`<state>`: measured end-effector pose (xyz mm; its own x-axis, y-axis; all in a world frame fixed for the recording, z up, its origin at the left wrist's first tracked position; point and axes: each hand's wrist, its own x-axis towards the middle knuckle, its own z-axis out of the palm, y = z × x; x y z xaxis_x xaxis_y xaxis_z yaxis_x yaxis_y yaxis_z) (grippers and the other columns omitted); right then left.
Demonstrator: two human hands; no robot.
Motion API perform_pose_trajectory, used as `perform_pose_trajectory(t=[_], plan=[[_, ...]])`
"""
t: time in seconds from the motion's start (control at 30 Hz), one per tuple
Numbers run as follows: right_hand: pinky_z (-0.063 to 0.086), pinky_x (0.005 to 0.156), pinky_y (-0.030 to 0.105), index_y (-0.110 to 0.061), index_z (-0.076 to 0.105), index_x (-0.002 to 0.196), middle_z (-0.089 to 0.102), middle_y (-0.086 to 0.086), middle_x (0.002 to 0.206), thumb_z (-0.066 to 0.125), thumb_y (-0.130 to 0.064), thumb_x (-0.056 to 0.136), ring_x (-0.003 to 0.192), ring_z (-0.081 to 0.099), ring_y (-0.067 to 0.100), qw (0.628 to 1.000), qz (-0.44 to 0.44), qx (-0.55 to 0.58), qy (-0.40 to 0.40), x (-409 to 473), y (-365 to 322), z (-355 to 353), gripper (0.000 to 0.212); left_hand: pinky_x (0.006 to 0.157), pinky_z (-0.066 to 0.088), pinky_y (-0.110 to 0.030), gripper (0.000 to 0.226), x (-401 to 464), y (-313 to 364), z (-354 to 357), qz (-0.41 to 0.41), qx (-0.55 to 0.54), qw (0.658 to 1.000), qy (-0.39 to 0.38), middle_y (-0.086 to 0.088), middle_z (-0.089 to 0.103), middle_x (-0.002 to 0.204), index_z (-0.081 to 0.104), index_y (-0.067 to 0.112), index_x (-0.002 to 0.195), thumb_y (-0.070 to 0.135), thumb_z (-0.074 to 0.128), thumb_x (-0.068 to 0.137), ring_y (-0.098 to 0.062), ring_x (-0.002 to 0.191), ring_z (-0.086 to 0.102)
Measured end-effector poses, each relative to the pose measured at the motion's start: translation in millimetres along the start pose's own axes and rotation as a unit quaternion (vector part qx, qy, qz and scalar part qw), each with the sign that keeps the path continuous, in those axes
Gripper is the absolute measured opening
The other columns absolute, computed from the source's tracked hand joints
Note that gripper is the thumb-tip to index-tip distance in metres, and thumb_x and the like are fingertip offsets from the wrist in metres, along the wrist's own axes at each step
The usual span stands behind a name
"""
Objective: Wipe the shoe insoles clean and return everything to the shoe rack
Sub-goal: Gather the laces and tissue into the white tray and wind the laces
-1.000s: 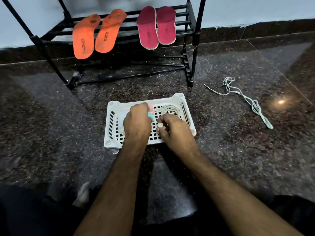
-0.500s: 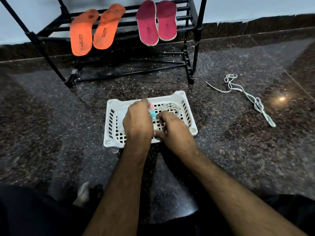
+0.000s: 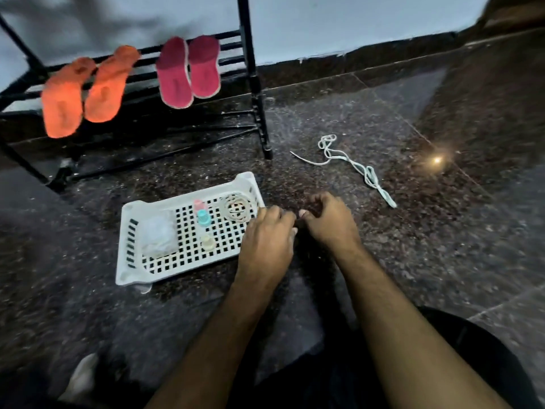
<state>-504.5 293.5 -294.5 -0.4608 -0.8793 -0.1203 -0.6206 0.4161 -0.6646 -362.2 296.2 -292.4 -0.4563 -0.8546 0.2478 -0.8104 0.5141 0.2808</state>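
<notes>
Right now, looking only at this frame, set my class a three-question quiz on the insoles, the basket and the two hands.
1. True or false: the pair of orange foam insoles and the pair of pink foam insoles lie on the black metal shoe rack.
2. Where does the white shoelace lie? A in the white plastic lattice basket; B on the dark speckled stone floor; C on the rack.
3. Fill in: the left hand is at the basket's ____ edge; the right hand is over the floor.

Key: 1 true; 2 B; 3 right.
</notes>
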Motion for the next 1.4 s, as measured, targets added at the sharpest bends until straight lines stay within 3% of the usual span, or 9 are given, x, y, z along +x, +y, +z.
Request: perform_pose_trajectory(t=[0.2, 0.4, 0.57, 0.7, 0.8, 0.93, 1.07, 1.23, 1.4], plan=[[0.051, 0.093, 0.034, -0.012, 0.066, 0.11, 0.059, 0.017, 0.133, 0.072, -0.035, 0.083, 0.109, 0.065, 0.03, 0.993, 0.101, -0.059, -0.004, 30.9, 40.5, -2.5, 0.037, 0.102, 0.043, -0.043, 0.026, 35.5, 36.1, 42.1, -0.017, -0.08, 0.992, -0.093, -0.012, 0.052, 0.125, 0.058, 0.007, 0.121, 0.011, 0.056, 0.095, -0.031, 0.117, 0.051], [0.049, 0.095, 0.037, -0.011, 0.063, 0.119, 0.054, 0.016, 0.125, 0.065, -0.03, 0.089, 0.112, 0.06, 0.035, 0.995, 0.084, -0.048, 0.035, 63.9, 44.9, -2.7, 0.036, 0.116, 0.028, -0.038, 0.057, 101.6, 42.7, 83.9, -0.062, -0.068, 0.987, -0.135, -0.018, 0.02, 0.16, 0.034, 0.005, 0.149, 0.003, 0.052, 0.094, -0.036, 0.142, 0.035], [0.05, 0.092, 0.04, -0.018, 0.061, 0.124, 0.053, 0.012, 0.128, 0.052, -0.027, 0.095, 0.116, 0.057, 0.033, 0.992, 0.088, -0.043, 0.077, 77.9, 36.8, 5.1, 0.031, 0.117, 0.029, -0.044, 0.072, 177.4, 30.0, 109.9, -0.077, -0.049, 0.985, -0.15, -0.011, 0.009, 0.166, 0.024, 0.012, 0.156, 0.006, 0.058, 0.093, -0.042, 0.143, 0.031], [0.049, 0.092, 0.04, -0.017, 0.056, 0.126, 0.05, 0.011, 0.129, 0.053, -0.018, 0.092, 0.117, 0.054, 0.031, 0.991, 0.089, -0.046, 0.086, 80.2, 35.2, 12.1, 0.034, 0.106, 0.042, -0.047, 0.047, 210.0, 22.0, 120.7, -0.114, -0.027, 0.983, -0.141, -0.018, 0.041, 0.141, 0.052, 0.007, 0.133, 0.029, 0.066, 0.094, -0.041, 0.125, 0.05], [0.049, 0.09, 0.04, -0.017, 0.053, 0.127, 0.05, 0.011, 0.129, 0.054, -0.015, 0.091, 0.116, 0.054, 0.032, 0.991, 0.096, -0.022, 0.093, 80.9, 31.7, 9.4, 0.036, 0.097, 0.048, -0.046, 0.027, 210.0, 22.7, 114.0, -0.112, -0.011, 0.981, -0.157, -0.017, 0.052, 0.122, 0.066, 0.009, 0.111, 0.027, 0.061, 0.093, -0.038, 0.114, 0.057], [0.043, 0.097, 0.042, -0.02, 0.044, 0.136, 0.046, 0.006, 0.138, 0.058, -0.006, 0.085, 0.119, 0.054, 0.031, 0.984, 0.043, 0.083, 0.149, 75.4, 23.3, 1.4, 0.055, 0.088, 0.047, -0.042, 0.016, 177.4, 30.0, 78.5, -0.023, 0.055, 0.986, -0.157, -0.007, 0.058, 0.115, 0.063, 0.019, 0.104, 0.028, 0.051, 0.097, -0.028, 0.112, 0.05], [0.033, 0.095, 0.017, -0.024, 0.048, 0.141, 0.063, -0.004, 0.131, 0.051, 0.004, 0.084, 0.115, 0.056, 0.014, 0.97, -0.017, 0.225, 0.094, 50.6, 6.7, -17.8, 0.063, 0.082, 0.038, -0.04, 0.008, 126.7, 37.1, 15.4, 0.059, 0.118, 0.989, -0.071, -0.003, 0.067, 0.103, 0.05, 0.028, 0.103, 0.026, 0.043, 0.1, -0.028, 0.103, 0.055], [0.042, 0.071, 0.023, -0.02, 0.063, 0.11, 0.06, -0.009, 0.079, 0.059, -0.022, 0.096, 0.064, 0.051, -0.003, 0.969, -0.109, 0.218, -0.027, 7.7, -0.1, -21.3, 0.015, 0.076, 0.041, -0.042, 0.007, 74.8, 24.4, -52.3, 0.03, 0.003, 0.999, 0.023, 0.0, 0.049, 0.08, 0.052, 0.019, 0.104, 0.023, 0.05, 0.099, -0.035, 0.088, 0.057], [0.045, 0.072, 0.043, -0.025, 0.039, 0.067, 0.05, -0.004, 0.071, 0.046, -0.042, 0.1, 0.075, 0.052, 0.023, 0.967, -0.251, 0.044, -0.009, -29.0, -20.6, -20.1, 0.038, 0.066, 0.047, -0.043, 0.013, 9.4, 7.2, -100.7, -0.023, -0.112, 0.992, 0.046, -0.001, 0.061, 0.073, 0.047, 0.02, 0.099, 0.032, 0.049, 0.101, -0.031, 0.074, 0.06]])
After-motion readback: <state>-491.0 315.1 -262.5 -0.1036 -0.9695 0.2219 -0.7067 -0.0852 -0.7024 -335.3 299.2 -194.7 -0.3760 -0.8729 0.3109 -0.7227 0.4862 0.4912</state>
